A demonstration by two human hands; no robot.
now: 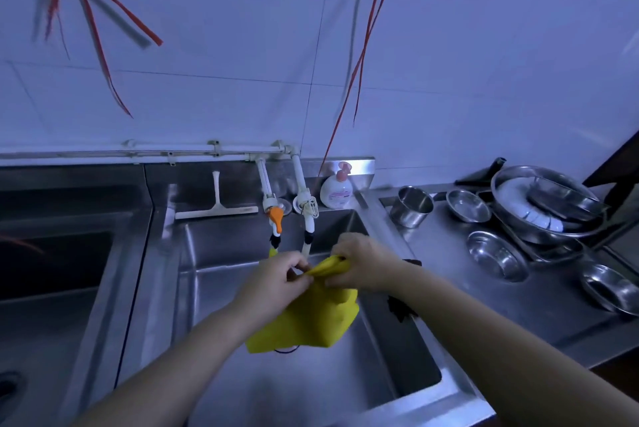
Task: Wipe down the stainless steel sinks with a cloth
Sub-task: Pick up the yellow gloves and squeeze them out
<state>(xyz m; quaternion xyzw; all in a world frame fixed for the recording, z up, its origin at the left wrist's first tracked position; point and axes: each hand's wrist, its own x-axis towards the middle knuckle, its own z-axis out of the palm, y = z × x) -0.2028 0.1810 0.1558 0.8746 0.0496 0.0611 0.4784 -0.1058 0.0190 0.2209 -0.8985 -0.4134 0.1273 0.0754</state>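
Observation:
A yellow cloth (311, 319) hangs above the middle stainless steel sink (221, 274). My left hand (273, 283) pinches its top edge from the left. My right hand (359, 262) grips the bunched top edge from the right. The cloth droops below both hands, partly covering the sink's drain. A second, darker sink (52, 254) lies to the left. Two taps (304, 198) hang just behind my hands, one with an orange handle (276, 217).
A white squeegee (216, 205) and a soap pump bottle (337, 190) stand on the back ledge. On the right counter (484, 288) sit several steel bowls (496, 254), a cup (411, 207) and a large basin (549, 205). A dark scrubber (401, 309) lies on the sink's right rim.

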